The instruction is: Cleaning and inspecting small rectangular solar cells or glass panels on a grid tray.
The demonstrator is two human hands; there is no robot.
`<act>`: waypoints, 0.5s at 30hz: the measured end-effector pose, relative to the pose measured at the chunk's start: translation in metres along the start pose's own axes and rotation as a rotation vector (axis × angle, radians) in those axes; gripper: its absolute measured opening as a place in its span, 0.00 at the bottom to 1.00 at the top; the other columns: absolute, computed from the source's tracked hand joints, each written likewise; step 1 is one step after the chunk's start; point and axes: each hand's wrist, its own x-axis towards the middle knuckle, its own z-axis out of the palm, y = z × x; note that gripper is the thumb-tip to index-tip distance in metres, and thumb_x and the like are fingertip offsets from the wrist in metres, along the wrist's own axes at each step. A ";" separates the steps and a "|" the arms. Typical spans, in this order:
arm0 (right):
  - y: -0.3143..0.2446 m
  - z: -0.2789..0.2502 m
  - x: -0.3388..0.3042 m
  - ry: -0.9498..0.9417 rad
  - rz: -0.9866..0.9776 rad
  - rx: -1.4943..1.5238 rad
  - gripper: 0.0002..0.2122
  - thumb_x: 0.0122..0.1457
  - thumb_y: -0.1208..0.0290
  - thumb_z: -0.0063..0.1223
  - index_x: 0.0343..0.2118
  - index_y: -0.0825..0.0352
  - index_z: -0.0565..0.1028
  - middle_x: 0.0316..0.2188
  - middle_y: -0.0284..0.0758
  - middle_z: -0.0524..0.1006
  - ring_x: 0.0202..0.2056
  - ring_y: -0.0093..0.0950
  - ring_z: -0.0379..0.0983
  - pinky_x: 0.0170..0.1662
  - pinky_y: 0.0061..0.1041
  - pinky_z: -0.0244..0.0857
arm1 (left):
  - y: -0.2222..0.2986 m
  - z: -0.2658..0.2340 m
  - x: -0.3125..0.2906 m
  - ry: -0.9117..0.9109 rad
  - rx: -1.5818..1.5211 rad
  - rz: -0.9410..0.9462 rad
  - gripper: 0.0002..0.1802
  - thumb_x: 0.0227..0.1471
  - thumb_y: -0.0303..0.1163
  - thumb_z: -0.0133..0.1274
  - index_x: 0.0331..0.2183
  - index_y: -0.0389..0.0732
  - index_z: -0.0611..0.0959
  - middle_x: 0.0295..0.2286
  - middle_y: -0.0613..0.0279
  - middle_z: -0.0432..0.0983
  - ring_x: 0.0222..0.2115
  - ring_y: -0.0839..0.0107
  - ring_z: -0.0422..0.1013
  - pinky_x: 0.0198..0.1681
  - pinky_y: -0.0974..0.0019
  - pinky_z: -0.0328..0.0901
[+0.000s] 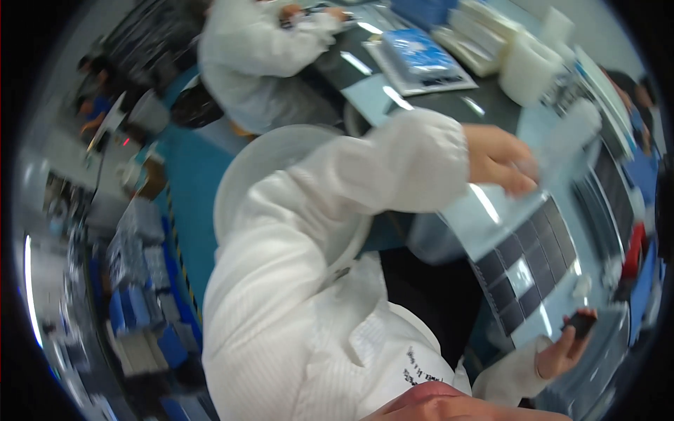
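Note:
My left hand (500, 160) reaches across the worktable, its fingers closed around the near end of a blurred, translucent elongated plastic object (572, 130). Motion smears that object, so I cannot tell its exact kind. In my right hand (560, 352), at the lower right, a small dark flat square piece (581, 323) is pinched between the fingers. Between the two hands lies a grid of dark square pieces (540, 242) on the table. One square in the grid (520, 276) looks bright and shiny.
Beyond my left arm, a co-worker in white (263, 49) sits at the table. A white roll (528, 70) and a blue-and-white packet (420, 52) stand at the far side. A red object (634, 252) lies at the right. Stacked bins (140, 245) are at the left.

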 end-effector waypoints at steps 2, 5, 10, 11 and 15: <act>-0.007 0.007 -0.019 -0.092 -0.010 -0.145 0.24 0.54 0.74 0.53 0.54 0.76 0.63 0.50 0.39 0.67 0.49 0.28 0.64 0.47 0.24 0.61 | 0.005 -0.013 0.009 -0.004 0.079 0.011 0.15 0.54 0.40 0.53 0.34 0.38 0.79 0.28 0.61 0.76 0.32 0.73 0.73 0.38 0.68 0.64; -0.014 0.014 -0.035 -0.144 -0.008 -0.221 0.27 0.50 0.73 0.58 0.54 0.76 0.64 0.50 0.40 0.66 0.47 0.29 0.65 0.43 0.24 0.63 | 0.008 -0.029 0.025 -0.076 0.233 0.085 0.17 0.52 0.44 0.54 0.34 0.39 0.80 0.31 0.62 0.77 0.29 0.73 0.73 0.35 0.69 0.65; -0.031 0.031 -0.042 -0.085 0.010 -0.464 0.28 0.47 0.67 0.63 0.51 0.75 0.68 0.47 0.39 0.66 0.44 0.28 0.66 0.38 0.22 0.66 | 0.001 -0.051 0.072 0.003 0.413 -0.237 0.23 0.49 0.46 0.57 0.39 0.36 0.79 0.35 0.59 0.76 0.31 0.72 0.72 0.35 0.72 0.67; -0.031 0.036 -0.043 -0.075 -0.033 -0.544 0.28 0.46 0.66 0.64 0.50 0.73 0.69 0.45 0.38 0.67 0.42 0.28 0.66 0.35 0.21 0.66 | -0.017 -0.057 0.077 0.095 0.542 -0.302 0.28 0.47 0.50 0.58 0.41 0.36 0.79 0.36 0.59 0.75 0.29 0.73 0.72 0.32 0.73 0.67; -0.027 0.057 -0.037 -0.115 -0.190 -0.766 0.28 0.37 0.74 0.67 0.46 0.73 0.72 0.38 0.40 0.68 0.34 0.29 0.66 0.32 0.22 0.63 | -0.095 -0.084 0.068 0.446 0.986 -0.547 0.48 0.37 0.61 0.61 0.50 0.32 0.70 0.42 0.49 0.74 0.42 0.58 0.71 0.45 0.62 0.65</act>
